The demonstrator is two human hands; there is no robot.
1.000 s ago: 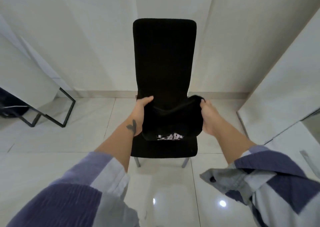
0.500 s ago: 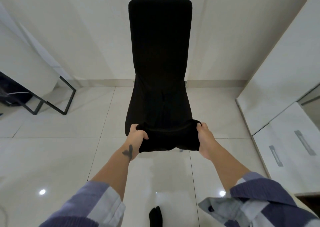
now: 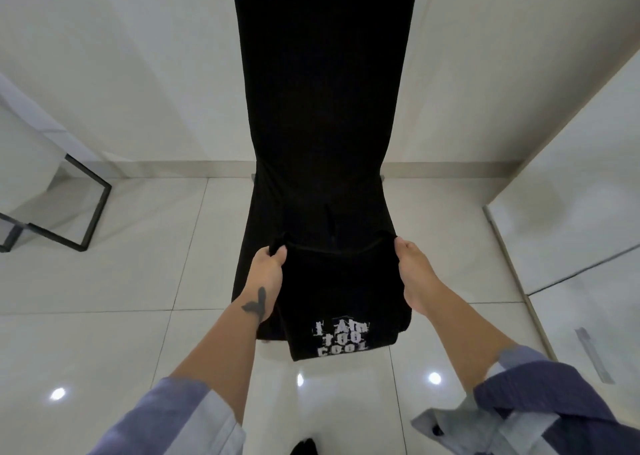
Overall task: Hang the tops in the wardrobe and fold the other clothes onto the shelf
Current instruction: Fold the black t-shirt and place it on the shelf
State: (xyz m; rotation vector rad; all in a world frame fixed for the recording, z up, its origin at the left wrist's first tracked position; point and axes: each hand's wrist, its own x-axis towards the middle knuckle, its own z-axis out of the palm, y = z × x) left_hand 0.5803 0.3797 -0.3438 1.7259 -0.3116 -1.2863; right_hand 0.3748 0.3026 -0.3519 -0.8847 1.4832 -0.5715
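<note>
A black garment [image 3: 339, 291] with white lettering near its lower edge hangs folded between my hands, in front of a tall black chair [image 3: 323, 108]. My left hand [image 3: 265, 274] grips the garment's upper left corner. My right hand [image 3: 414, 274] grips its upper right corner. The cloth droops over the chair's seat front, and its lower edge reaches past the seat. How the garment is folded behind is hidden.
White wardrobe doors [image 3: 571, 194] and a drawer front with a metal handle [image 3: 594, 354] stand at the right. A black metal frame [image 3: 86, 208] leans at the left wall. Glossy white floor tiles [image 3: 104, 333] lie all around. A dark foot [image 3: 304, 446] shows at the bottom.
I have come closer to the chair. The garment has dropped longer between my hands, and its white lettering now faces me at the lower edge.
</note>
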